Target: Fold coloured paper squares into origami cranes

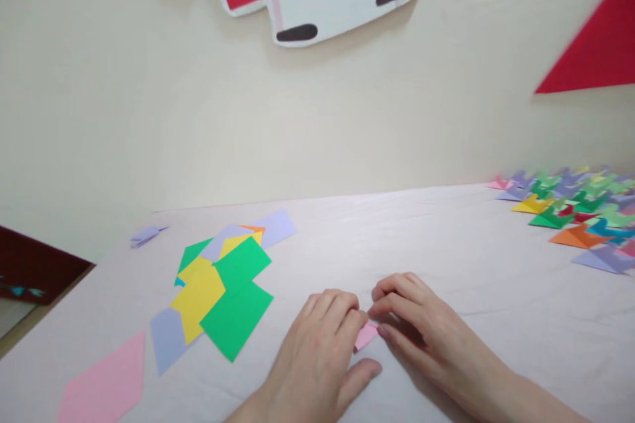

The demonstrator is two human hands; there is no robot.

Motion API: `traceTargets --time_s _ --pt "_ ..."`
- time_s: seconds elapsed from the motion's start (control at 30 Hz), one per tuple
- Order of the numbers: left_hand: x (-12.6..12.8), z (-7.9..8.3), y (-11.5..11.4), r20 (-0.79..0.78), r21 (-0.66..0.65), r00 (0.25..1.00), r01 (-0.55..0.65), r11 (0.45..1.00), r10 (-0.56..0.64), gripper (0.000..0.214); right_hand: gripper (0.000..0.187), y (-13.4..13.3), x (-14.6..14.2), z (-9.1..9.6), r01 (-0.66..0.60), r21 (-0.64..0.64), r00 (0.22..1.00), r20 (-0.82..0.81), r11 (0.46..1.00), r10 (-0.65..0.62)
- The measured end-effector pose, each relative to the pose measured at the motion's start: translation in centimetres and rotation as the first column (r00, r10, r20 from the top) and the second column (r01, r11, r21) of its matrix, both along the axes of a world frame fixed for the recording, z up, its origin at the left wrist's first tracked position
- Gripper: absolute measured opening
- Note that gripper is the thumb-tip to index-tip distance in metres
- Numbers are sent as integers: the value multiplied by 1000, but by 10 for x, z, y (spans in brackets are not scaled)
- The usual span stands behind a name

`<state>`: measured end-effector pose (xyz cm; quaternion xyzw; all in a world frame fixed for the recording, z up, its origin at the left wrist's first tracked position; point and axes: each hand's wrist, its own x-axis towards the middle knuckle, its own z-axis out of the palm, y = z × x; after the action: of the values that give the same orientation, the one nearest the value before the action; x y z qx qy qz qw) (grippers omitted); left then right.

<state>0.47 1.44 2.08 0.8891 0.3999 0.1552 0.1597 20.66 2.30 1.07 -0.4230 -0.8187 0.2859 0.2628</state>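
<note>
A small folded piece of pink paper [366,336] lies on the pale cloth between my two hands, near the front middle. My left hand [320,344] covers its left part, with curled fingers pressed on it and the thumb stretched out just below. From the other side, my right hand [421,327] has bent fingers drawn together at the paper's right corner, one fingertip touching it. Much of the folded paper is hidden under my left fingers, so its full shape does not show.
Loose paper squares in green [237,322], yellow [198,297] and lilac [169,337] overlap to the left. A larger pink sheet [106,380] lies nearer. A folded lilac piece [146,234] sits far left. Several folded paper birds [578,236] crowd the back right by the wall [317,125].
</note>
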Motion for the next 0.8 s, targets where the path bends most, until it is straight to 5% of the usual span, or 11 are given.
traceTargets --time_s 0.37,0.57,0.8 --pt "-11 -10 -1 135 77 991 16 997 -27 9 22 -4 3 -4 -98 268 994 64 958 83" --pt "-9 -10 5 318 -125 942 -66 990 103 20 30 -4 9 0 -172 315 977 174 933 121" --pt "-3 -5 8 275 -197 939 -157 968 209 23 32 -2 16 5 -265 256 960 161 930 230"
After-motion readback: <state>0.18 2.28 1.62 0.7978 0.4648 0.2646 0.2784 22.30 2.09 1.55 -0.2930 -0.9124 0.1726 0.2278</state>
